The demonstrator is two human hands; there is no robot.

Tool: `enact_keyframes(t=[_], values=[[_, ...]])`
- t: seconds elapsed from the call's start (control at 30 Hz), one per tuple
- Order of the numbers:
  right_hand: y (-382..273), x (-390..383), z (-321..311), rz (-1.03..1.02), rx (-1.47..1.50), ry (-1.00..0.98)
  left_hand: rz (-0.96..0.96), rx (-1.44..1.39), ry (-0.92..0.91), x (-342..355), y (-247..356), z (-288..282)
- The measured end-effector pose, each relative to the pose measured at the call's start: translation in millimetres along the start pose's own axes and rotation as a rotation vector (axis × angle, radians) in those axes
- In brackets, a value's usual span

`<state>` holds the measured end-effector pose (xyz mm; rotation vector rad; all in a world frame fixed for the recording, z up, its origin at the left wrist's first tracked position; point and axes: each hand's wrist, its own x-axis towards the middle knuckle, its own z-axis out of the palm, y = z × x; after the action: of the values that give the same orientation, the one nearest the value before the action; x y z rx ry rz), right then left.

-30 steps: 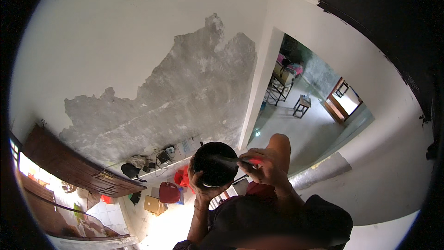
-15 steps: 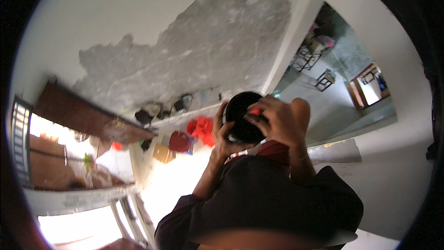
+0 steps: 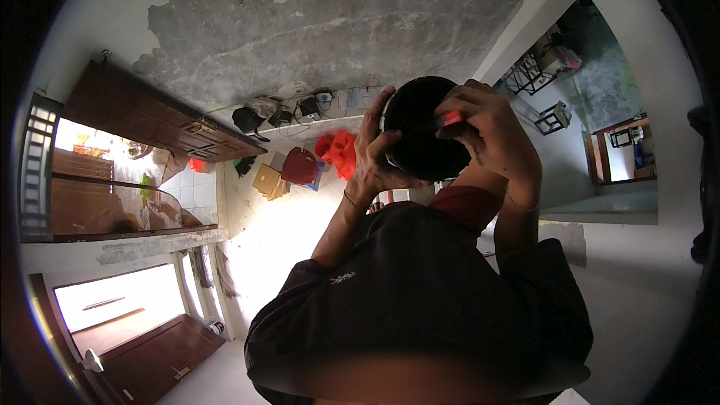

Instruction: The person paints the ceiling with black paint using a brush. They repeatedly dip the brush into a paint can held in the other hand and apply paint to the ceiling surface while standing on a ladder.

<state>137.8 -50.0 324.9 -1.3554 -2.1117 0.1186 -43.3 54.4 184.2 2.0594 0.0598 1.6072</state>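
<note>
Raised in front of my chest is a black round thing [image 3: 420,105], shaped like a bowl or pan; which it is, I cannot tell. My left hand [image 3: 373,154] grips its left rim, the fingers behind and the thumb over the near edge. On the other side, my right hand [image 3: 491,131] is closed in a pinch over the dark round face. Between its fingers shows a small red piece [image 3: 451,118], mostly hidden, against or just above the black surface. Its kind is not clear.
Beyond my left hand, red cloth [image 3: 341,154], a maroon thing [image 3: 300,166] and a cardboard piece [image 3: 268,180] lie by the wall. A dark cap [image 3: 247,120] and cables rest on a ledge. A brown door [image 3: 150,116] stands left; a small stool [image 3: 553,118] is in the room at right.
Both hands and the black round thing have shifted up and slightly right in view, and the room has shifted too. Each hand keeps its hold.
</note>
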Motion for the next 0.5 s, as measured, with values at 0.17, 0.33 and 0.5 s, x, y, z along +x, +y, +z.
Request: enact_keyframes(t=[0.17, 0.33, 0.5], values=[[-3.7, 0.1, -0.5, 0.003, 0.007, 0.005, 0.026, 0.088, -0.008, 2.6, 3.6, -1.4], [-6.5, -1.5, 1.1, 0.074, 0.017, 0.075, 0.013, 0.082, -0.003, 3.4, 8.4, -0.7], [-4.4, -3.7, -3.8, 0.124, 0.129, 0.244, -0.016, 0.074, -0.026, 5.7, 9.4, -3.8]])
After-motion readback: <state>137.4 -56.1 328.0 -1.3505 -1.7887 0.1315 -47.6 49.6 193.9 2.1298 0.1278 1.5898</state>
